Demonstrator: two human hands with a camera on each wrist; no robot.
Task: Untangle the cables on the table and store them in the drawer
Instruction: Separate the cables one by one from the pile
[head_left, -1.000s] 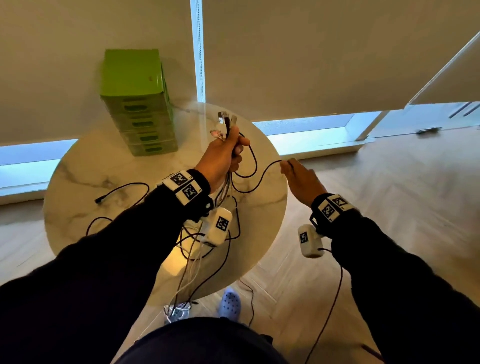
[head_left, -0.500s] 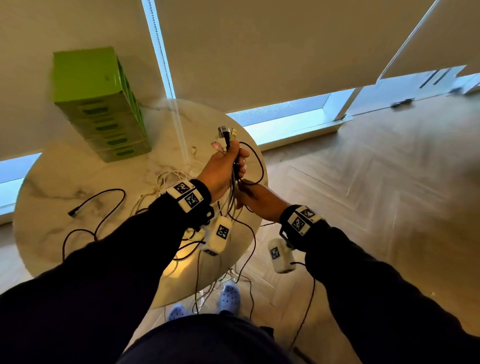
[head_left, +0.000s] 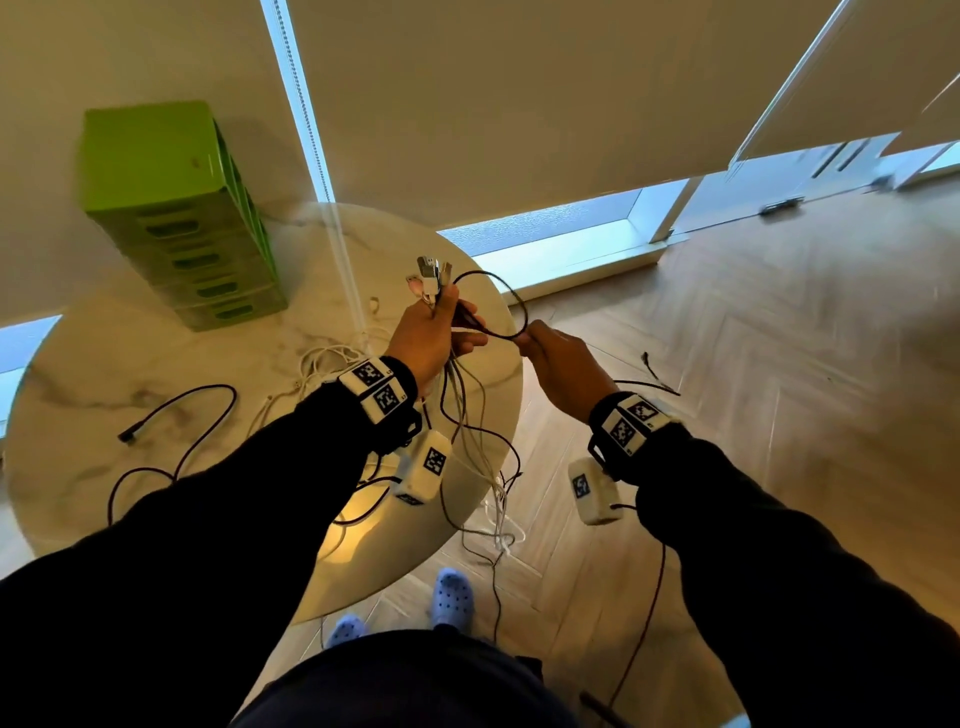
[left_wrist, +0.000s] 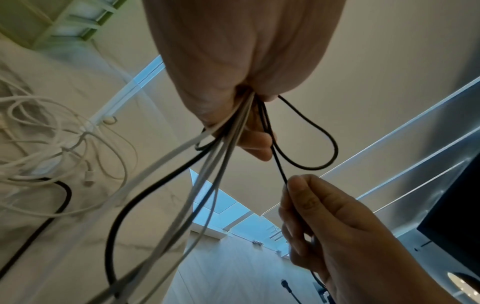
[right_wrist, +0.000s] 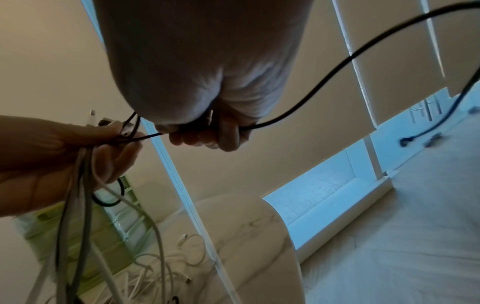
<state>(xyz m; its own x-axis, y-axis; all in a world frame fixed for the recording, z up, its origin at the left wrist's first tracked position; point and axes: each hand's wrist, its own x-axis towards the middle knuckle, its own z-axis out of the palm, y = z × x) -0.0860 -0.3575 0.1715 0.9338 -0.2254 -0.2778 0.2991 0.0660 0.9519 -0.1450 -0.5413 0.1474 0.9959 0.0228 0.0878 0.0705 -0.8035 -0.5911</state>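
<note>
My left hand (head_left: 434, 338) grips a bundle of cables (head_left: 460, 410) above the round marble table (head_left: 156, 358), with several plug ends (head_left: 430, 273) sticking up from the fist. White and black strands hang down from that fist (left_wrist: 207, 170). A thin black cable (head_left: 498, 306) loops out of the bundle, and my right hand (head_left: 561, 364) pinches it just to the right of the left hand (left_wrist: 298, 191). In the right wrist view the black cable (right_wrist: 337, 67) runs on past my curled fingers (right_wrist: 207, 135) and trails down to the floor.
A green drawer unit (head_left: 192, 223) stands at the table's back left, its drawers shut. A tangle of white cables (head_left: 327, 364) and a long black cable (head_left: 171, 415) lie on the table. More cable hangs over the front edge to the wooden floor (head_left: 779, 364).
My right hand moved out from below the left hand to its right, now pinching the black loop. The view has swung slightly.
</note>
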